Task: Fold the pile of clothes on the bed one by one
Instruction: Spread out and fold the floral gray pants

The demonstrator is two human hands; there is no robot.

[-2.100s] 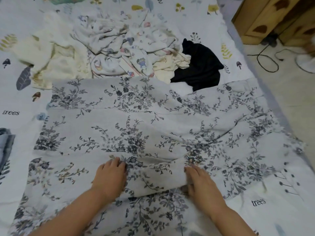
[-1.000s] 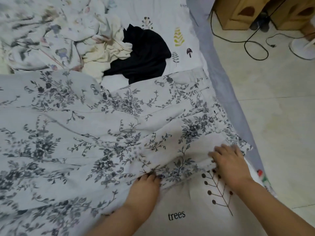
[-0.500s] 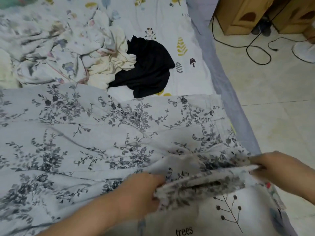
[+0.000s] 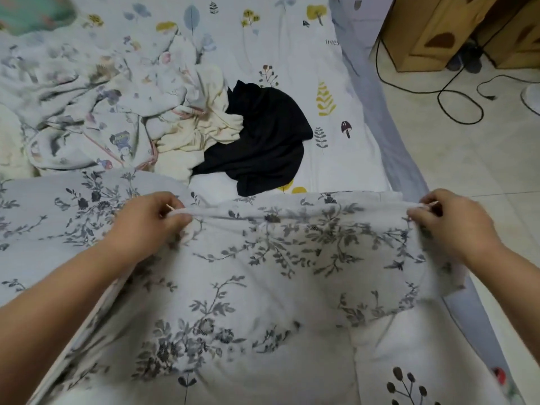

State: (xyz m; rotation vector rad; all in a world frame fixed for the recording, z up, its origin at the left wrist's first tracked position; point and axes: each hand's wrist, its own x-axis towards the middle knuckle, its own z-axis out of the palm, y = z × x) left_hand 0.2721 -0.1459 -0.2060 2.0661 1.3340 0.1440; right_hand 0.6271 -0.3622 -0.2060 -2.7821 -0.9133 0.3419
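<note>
While we lean over the bed (image 4: 295,39), both our hands are raised and set wide apart, stretching one edge of the grey floral cloth (image 4: 263,287) taut between them. Our left hand (image 4: 146,222) pinches that edge between thumb and curled fingers near the middle of the bed. Our right hand (image 4: 450,223) grips the other end of the same edge, out over the bed's right side. Below the lifted edge the cloth hangs toward us, and to the left the rest of it lies flat on the bed sheet. Beyond our hands sits the pile of clothes (image 4: 96,112): crumpled pale printed pieces, a cream garment (image 4: 204,130) and, touching it on the right, a black garment (image 4: 263,135) spread on the sheet. On the tiled floor (image 4: 467,171) to the right, a black cable (image 4: 455,100) loops near wooden furniture (image 4: 423,30).
</note>
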